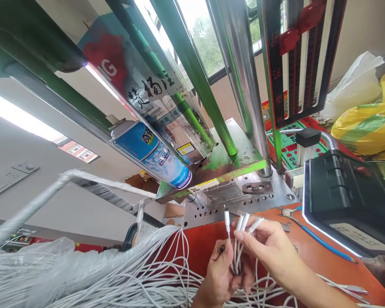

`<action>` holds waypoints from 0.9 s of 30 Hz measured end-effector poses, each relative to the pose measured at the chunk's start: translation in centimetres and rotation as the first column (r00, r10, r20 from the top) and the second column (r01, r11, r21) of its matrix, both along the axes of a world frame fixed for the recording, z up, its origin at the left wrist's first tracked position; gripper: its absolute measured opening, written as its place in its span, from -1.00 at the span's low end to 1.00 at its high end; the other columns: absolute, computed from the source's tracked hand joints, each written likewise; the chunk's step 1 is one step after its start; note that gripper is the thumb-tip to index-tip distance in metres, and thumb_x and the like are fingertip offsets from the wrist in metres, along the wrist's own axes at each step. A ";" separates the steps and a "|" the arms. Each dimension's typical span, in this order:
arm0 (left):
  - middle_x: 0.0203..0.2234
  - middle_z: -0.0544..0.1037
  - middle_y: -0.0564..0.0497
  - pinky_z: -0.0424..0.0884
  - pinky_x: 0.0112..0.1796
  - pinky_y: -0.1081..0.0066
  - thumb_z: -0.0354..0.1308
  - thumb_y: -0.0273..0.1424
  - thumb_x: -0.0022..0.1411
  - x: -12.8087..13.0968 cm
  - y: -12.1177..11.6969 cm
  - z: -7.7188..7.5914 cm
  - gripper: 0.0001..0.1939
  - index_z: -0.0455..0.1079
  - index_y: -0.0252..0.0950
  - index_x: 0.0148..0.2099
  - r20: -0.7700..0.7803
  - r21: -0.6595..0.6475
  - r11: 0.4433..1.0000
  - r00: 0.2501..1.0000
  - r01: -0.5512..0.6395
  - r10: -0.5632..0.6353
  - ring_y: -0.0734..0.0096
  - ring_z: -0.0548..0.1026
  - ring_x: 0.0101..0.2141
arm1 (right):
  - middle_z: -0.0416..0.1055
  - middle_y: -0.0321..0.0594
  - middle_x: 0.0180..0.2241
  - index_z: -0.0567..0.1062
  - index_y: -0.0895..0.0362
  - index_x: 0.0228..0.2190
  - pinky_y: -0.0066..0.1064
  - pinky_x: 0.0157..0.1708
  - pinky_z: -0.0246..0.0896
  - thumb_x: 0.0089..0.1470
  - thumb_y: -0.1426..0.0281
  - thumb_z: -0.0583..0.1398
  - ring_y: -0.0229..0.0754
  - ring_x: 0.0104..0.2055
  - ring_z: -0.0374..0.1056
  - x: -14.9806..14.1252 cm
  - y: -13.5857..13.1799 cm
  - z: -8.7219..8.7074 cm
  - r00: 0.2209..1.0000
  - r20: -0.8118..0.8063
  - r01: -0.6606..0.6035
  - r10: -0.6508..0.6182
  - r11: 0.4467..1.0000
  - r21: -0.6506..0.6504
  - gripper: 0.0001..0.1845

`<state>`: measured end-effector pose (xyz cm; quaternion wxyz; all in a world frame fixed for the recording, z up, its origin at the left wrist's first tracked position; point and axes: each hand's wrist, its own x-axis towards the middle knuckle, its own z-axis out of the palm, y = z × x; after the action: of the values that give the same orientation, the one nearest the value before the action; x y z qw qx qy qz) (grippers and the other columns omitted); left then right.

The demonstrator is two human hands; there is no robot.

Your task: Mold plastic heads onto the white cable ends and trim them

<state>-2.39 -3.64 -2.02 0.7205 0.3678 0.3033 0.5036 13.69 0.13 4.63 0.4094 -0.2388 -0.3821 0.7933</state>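
In front of the machine, my left hand (218, 271) is closed around several thin white cables below their connector ends. A single white cable connector (227, 220) stands up above its thumb, apart from the others. My right hand (268, 239) pinches a small group of white connectors (244, 222) between thumb and fingers, just right of that one. Below both hands the cables run down into a loose tangle of white cables (167, 278) that spreads to the left. My left fingers partly hide where the held cables bend.
Behind the hands stands a green machine with a metal plate (224, 196) and steel columns (244, 85). A blue spray can (154, 154) rests on its ledge. Blue-handled pliers (321, 237) lie on the orange tabletop (343, 273), beside a black box-like unit (346, 201). A wrapped rail (28, 209) stands left.
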 end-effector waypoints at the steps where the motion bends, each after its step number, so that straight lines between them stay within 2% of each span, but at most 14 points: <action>1: -0.69 0.49 0.04 -0.06 -0.76 0.68 -0.01 -0.03 0.54 0.1 0.1 0.2 -0.53 0.44 -0.34 -0.10 -0.004 -0.001 1.000 1.000 -0.015 0.015 0.65 0.14 -0.81 | 0.57 -0.24 -0.46 0.51 0.07 -0.34 -0.36 -0.73 0.31 0.15 0.00 0.38 -0.03 -0.61 0.52 -0.1 0.1 -0.1 1.000 -0.003 -0.001 0.001 1.000 0.002 -0.60; 5: -0.72 0.45 0.08 -0.06 -0.76 0.68 0.04 -0.10 0.55 0.3 0.3 0.7 -0.59 0.45 -0.35 -0.15 -0.055 0.019 0.998 0.996 -0.066 0.067 0.67 0.09 -0.80 | 0.54 -0.26 -0.47 0.51 0.06 -0.37 -0.36 -0.70 0.34 0.14 -0.03 0.37 -0.07 -0.59 0.51 -0.3 0.4 -1.1 0.991 0.061 0.111 -0.116 0.991 0.076 -0.58; 8: -0.71 0.45 0.08 -0.05 -0.75 0.67 0.08 -0.11 0.54 0.4 0.4 1.2 -0.61 0.46 -0.35 -0.15 -0.143 0.026 0.997 0.987 -0.075 0.078 0.68 0.08 -0.79 | 0.53 -0.23 -0.43 0.55 0.07 -0.42 -0.36 -0.54 0.43 0.12 0.01 0.40 -0.09 -0.47 0.52 -0.2 0.6 -1.9 0.959 0.140 0.222 -0.246 0.960 0.169 -0.60; 10: -0.71 0.45 0.06 -0.03 -0.74 0.66 0.08 -0.11 0.54 0.5 0.4 1.6 -0.58 0.47 -0.37 -0.19 -0.222 0.022 0.996 0.971 -0.088 0.091 0.67 0.11 -0.77 | 0.54 -0.21 -0.42 0.57 0.08 -0.43 -0.34 -0.45 0.46 0.14 0.02 0.39 -0.08 -0.41 0.51 -0.2 0.7 -2.1 0.939 0.180 0.253 -0.293 0.943 0.214 -0.61; 12: -0.71 0.44 0.06 -0.02 -0.73 0.64 0.09 -0.10 0.53 0.5 0.5 1.9 -0.57 0.48 -0.38 -0.20 -0.272 0.022 0.993 0.955 -0.112 0.114 0.67 0.13 -0.77 | 0.54 -0.21 -0.43 0.57 0.08 -0.42 -0.35 -0.47 0.43 0.17 0.01 0.36 -0.11 -0.45 0.49 -0.2 0.8 -2.0 0.937 0.192 0.249 -0.293 0.943 0.223 -0.60; 15: -0.69 0.46 0.05 0.01 -0.73 0.62 0.09 -0.05 0.51 0.6 0.5 2.1 -0.54 0.48 -0.38 -0.18 -0.309 0.025 0.991 0.942 -0.131 0.132 0.65 0.15 -0.77 | 0.51 -0.26 -0.50 0.53 0.07 -0.39 -0.37 -0.61 0.30 0.19 -0.03 0.34 -0.17 -0.58 0.39 -0.2 0.9 -1.7 0.966 0.155 0.183 -0.207 0.970 0.157 -0.58; 17: -0.66 0.49 0.03 0.05 -0.73 0.61 0.09 -0.04 0.51 0.5 0.6 2.1 -0.53 0.47 -0.38 -0.17 -0.346 0.029 0.991 0.928 -0.134 0.136 0.63 0.21 -0.75 | 0.49 -0.27 -0.52 0.53 0.08 -0.41 -0.38 -0.57 0.28 0.14 -0.04 0.37 -0.17 -0.56 0.38 -0.2 1.1 -1.8 0.964 0.155 0.196 -0.218 0.970 0.144 -0.56; 20: -0.64 0.50 0.02 0.10 -0.71 0.60 0.07 -0.03 0.52 0.8 0.7 2.4 -0.52 0.47 -0.38 -0.19 -0.416 0.059 0.989 0.897 -0.138 0.150 0.61 0.26 -0.73 | 0.47 -0.25 -0.51 0.55 0.10 -0.45 -0.38 -0.46 0.27 0.10 -0.04 0.40 -0.19 -0.47 0.34 -0.1 1.2 -2.2 0.889 0.280 0.300 -0.362 0.923 0.239 -0.54; 24: -0.62 0.45 0.06 0.16 -0.68 0.57 0.09 0.01 0.49 1.5 1.0 3.3 -0.49 0.46 -0.37 -0.24 -0.488 0.123 0.974 0.843 -0.190 0.226 0.61 0.27 -0.70 | 0.34 -0.29 -0.59 0.44 0.07 -0.56 -0.37 -0.51 0.17 0.17 -0.03 0.35 -0.22 -0.52 0.22 0.3 0.8 -2.6 0.744 0.411 0.320 -0.526 0.821 0.472 -0.49; 25: -0.62 0.44 0.07 0.17 -0.67 0.56 0.11 0.03 0.48 1.7 1.0 3.4 -0.48 0.45 -0.36 -0.25 -0.499 0.137 0.969 0.831 -0.205 0.246 0.61 0.27 -0.69 | 0.33 -0.30 -0.60 0.44 0.07 -0.55 -0.37 -0.51 0.16 0.16 -0.03 0.36 -0.22 -0.53 0.21 0.3 0.7 -2.7 0.729 0.411 0.319 -0.547 0.803 0.503 -0.50; 27: -0.61 0.43 0.08 0.17 -0.65 0.56 0.13 0.06 0.45 2.1 1.1 3.6 -0.47 0.43 -0.35 -0.27 -0.507 0.158 0.963 0.818 -0.220 0.271 0.61 0.27 -0.68 | 0.35 -0.30 -0.59 0.49 0.07 -0.50 -0.37 -0.54 0.17 0.11 -0.05 0.39 -0.21 -0.55 0.23 0.4 0.7 -2.7 0.758 0.390 0.329 -0.523 0.823 0.463 -0.52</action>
<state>-0.29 -2.53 1.55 0.5217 0.4817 0.5095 0.4861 14.04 0.85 1.98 0.5053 -0.4372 -0.5502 0.5007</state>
